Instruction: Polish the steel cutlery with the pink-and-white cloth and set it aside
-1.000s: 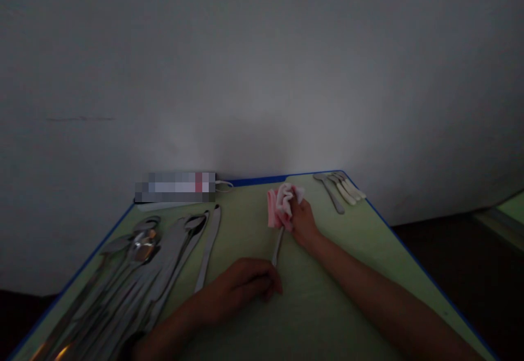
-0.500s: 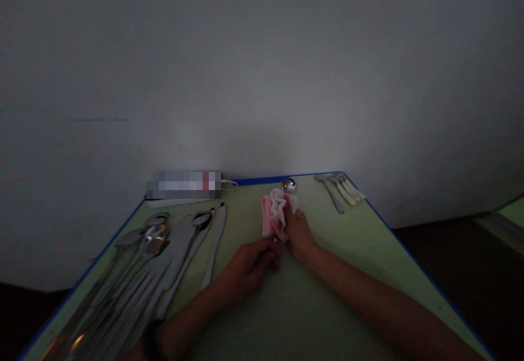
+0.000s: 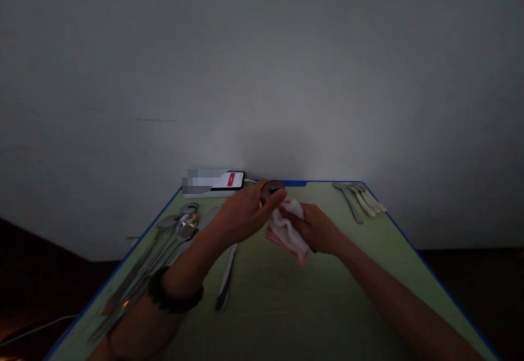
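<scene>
My left hand (image 3: 241,213) is closed round the bowl of a metal ladle (image 3: 272,188), held over the table near its far edge. Just to the right, my right hand (image 3: 317,227) grips a crumpled pink and white cloth (image 3: 289,232), which is pressed up against the ladle below its bowl. Cloth and fingers hide most of the ladle's handle. A dark tip shows under my right hand, perhaps the handle's end.
Ladles and other long metal utensils (image 3: 186,227) lie bunched at the left, partly behind my left arm. A table knife (image 3: 226,279) lies beside them. Several forks (image 3: 364,200) sit at the far right corner. A phone (image 3: 235,180) with a cable leans by the wall (image 3: 262,77).
My left hand has moved up and forward from the handle side to the bowl. The ladle has turned, its bowl now nearer my left hand. The cloth hangs lower, and the view has shifted left.
</scene>
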Demonstrator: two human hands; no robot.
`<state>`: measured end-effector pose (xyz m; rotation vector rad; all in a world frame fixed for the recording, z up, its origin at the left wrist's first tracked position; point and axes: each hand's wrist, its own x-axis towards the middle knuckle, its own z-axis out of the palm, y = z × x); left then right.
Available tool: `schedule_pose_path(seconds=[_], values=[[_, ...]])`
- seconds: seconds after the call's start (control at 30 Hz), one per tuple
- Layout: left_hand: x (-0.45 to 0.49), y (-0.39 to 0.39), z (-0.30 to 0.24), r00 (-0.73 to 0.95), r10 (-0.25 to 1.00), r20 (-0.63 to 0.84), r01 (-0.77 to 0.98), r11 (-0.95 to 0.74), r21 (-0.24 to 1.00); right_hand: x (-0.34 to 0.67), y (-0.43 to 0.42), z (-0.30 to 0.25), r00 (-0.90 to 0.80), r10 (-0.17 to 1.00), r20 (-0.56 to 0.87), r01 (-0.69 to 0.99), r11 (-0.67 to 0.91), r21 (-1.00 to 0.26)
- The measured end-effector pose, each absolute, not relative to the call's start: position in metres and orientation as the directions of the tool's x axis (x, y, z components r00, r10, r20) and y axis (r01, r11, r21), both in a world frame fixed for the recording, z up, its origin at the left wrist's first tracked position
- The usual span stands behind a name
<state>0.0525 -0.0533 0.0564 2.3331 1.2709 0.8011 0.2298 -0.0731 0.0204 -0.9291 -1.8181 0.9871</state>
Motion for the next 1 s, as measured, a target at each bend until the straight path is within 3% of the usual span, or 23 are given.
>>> schedule_pose_path(seconds=[0.07,0.17,0.33,0.5,0.67,0.73,0.83,1.0], values=[[0.055,-0.048,0.071,0.504,0.820,0.270,0.639,-0.565,0.523,0.230,-0.076,0.031,-0.377,0.865,0.332,0.243,0.438,-0.865],[0.059,-0.041,0.082,0.506,0.792,0.342,0.623,-0.610,0.490,0.239,-0.079,0.045,-0.410,0.858,0.309,0.357,0.463,-0.812],[0.042,-0.033,0.080,0.431,0.824,0.369,0.574,-0.565,0.593,0.267,-0.079,0.062,-0.509,0.828,0.236,0.573,0.530,-0.625],[0.020,-0.033,0.080,0.496,0.838,0.227,0.450,-0.471,0.758,0.288,-0.083,0.070,-0.517,0.842,0.155,0.715,0.524,-0.462],[0.019,-0.040,0.082,0.561,0.825,0.075,0.426,-0.365,0.828,0.290,-0.091,0.082,-0.434,0.865,0.253,0.856,0.483,-0.185],[0.022,-0.042,0.083,0.562,0.827,0.026,0.515,-0.375,0.771,0.287,-0.095,0.086,-0.440,0.862,0.252,0.865,0.482,-0.140],[0.033,-0.048,0.086,0.535,0.831,0.155,0.627,-0.513,0.587,0.281,-0.101,0.091,-0.453,0.867,0.207,0.862,0.486,-0.148],[0.060,-0.064,0.086,0.678,0.652,0.338,0.624,-0.754,0.202,0.268,-0.105,0.090,-0.509,0.855,0.097,0.829,0.518,-0.211]])
